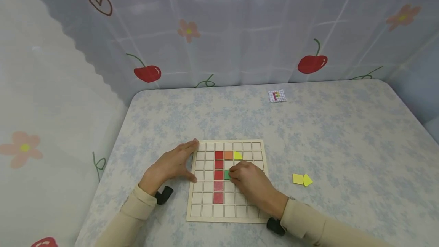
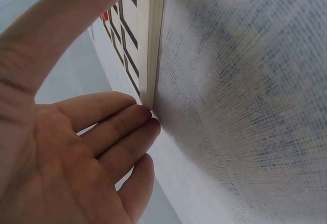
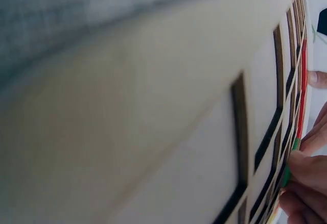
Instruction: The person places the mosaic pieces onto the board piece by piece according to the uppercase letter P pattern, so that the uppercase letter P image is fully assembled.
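Observation:
A square wooden grid board (image 1: 205, 210) lies on the table, its cells holding a column of red tiles (image 1: 218, 186). Beside the top red tile sit an orange tile (image 1: 228, 155) and a yellow rounded piece (image 1: 238, 155). My right hand (image 1: 252, 184) bends over the board, pinching at a green tile (image 1: 226, 175) just right of the red column; the fingers partly cover it. In the right wrist view, green (image 3: 287, 175) shows under the thumb. With fingers and thumb spread, my left hand (image 1: 171, 165) rests against the board's left edge; its fingertips touch the frame in the left wrist view.
Right of the board lie a yellow square tile (image 1: 297, 178) and a yellow pointed piece (image 1: 307, 180). A small printed card (image 1: 277, 95) with a coloured grid pattern is near the table's back edge. A patterned curtain (image 1: 233, 48) hangs behind the table.

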